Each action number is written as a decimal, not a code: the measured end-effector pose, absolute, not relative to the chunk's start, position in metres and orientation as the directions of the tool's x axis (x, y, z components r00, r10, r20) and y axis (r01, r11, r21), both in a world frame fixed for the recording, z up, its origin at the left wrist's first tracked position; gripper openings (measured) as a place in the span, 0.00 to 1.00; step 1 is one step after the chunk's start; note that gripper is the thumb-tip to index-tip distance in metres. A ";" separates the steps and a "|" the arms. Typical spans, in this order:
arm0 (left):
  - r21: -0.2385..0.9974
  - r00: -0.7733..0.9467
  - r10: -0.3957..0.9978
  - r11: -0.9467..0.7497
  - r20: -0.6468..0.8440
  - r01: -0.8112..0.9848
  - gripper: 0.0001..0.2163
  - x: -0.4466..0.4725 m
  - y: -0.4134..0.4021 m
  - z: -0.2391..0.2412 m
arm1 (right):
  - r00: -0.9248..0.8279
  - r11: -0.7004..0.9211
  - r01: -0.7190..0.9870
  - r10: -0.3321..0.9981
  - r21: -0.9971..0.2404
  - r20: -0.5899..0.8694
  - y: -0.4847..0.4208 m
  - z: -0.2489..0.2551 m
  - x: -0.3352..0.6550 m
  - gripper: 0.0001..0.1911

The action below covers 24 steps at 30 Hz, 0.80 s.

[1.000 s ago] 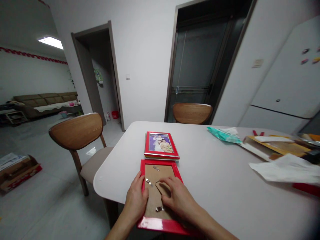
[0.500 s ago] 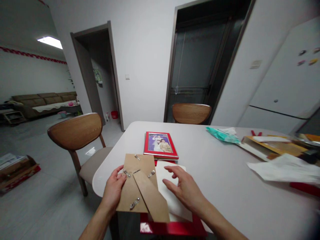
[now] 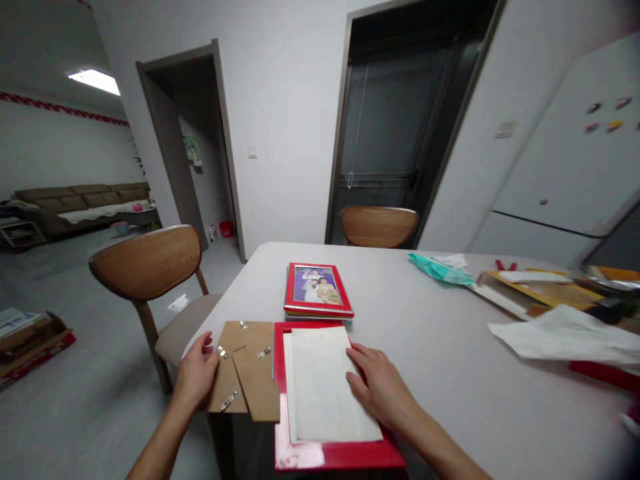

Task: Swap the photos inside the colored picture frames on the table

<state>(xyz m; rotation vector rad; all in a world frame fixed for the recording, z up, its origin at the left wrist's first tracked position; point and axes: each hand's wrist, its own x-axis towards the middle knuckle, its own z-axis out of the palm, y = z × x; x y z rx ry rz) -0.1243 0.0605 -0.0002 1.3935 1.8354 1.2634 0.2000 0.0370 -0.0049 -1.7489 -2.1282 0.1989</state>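
My left hand (image 3: 197, 373) grips the left edge of a brown picture-frame backing board (image 3: 227, 367), which has metal clips and a fold-out stand leg. The board lies left of a red picture frame (image 3: 340, 457), partly past the table's edge. White paper sheets (image 3: 330, 387) cover the middle of the frame, slightly askew. At their right edge rests my right hand (image 3: 377, 383), its thumb and fingers apart, fingertips touching the paper. Just behind is a stack topped by a red-framed photo (image 3: 319, 290) of people in formal clothes.
On the right of the white table (image 3: 425, 333) lie a teal plastic wrapper (image 3: 440, 270), crumpled white paper (image 3: 560, 333) and an open yellow-brown package (image 3: 545, 288). Wooden chairs stand at the left (image 3: 150, 267) and far side (image 3: 380, 227).
The backing board has moved left and down with my left hand, uncovering the red frame and white sheets. My right hand has lowered onto the paper's right edge.
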 end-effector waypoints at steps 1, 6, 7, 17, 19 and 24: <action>0.873 -0.333 0.928 0.016 0.169 0.487 0.20 -0.116 0.056 0.002 | -0.148 0.209 0.917 0.969 -0.338 0.198 0.037 -0.006 0.197 0.21; 0.704 0.080 0.957 -0.261 0.280 0.660 0.21 -0.048 0.020 0.014 | -0.044 0.110 0.922 0.982 -0.371 0.183 0.037 -0.003 0.194 0.30; 0.663 0.156 0.953 -0.293 0.259 0.689 0.22 -0.038 0.015 0.015 | -0.039 0.108 0.916 0.982 -0.387 0.183 0.038 -0.002 0.195 0.30; 0.413 0.205 0.955 -0.278 0.213 0.867 0.20 -0.062 0.033 -0.011 | -0.053 0.102 0.888 0.991 -0.449 0.120 0.037 -0.002 0.196 0.25; 0.425 0.200 0.955 -0.277 0.217 0.862 0.19 -0.056 0.028 -0.005 | -0.011 0.048 0.895 0.996 -0.443 0.086 0.038 0.000 0.192 0.28; 0.498 0.300 0.936 -0.353 0.186 0.792 0.20 -0.016 0.005 0.006 | 0.044 -0.014 0.908 0.997 -0.418 0.061 0.041 0.002 0.198 0.20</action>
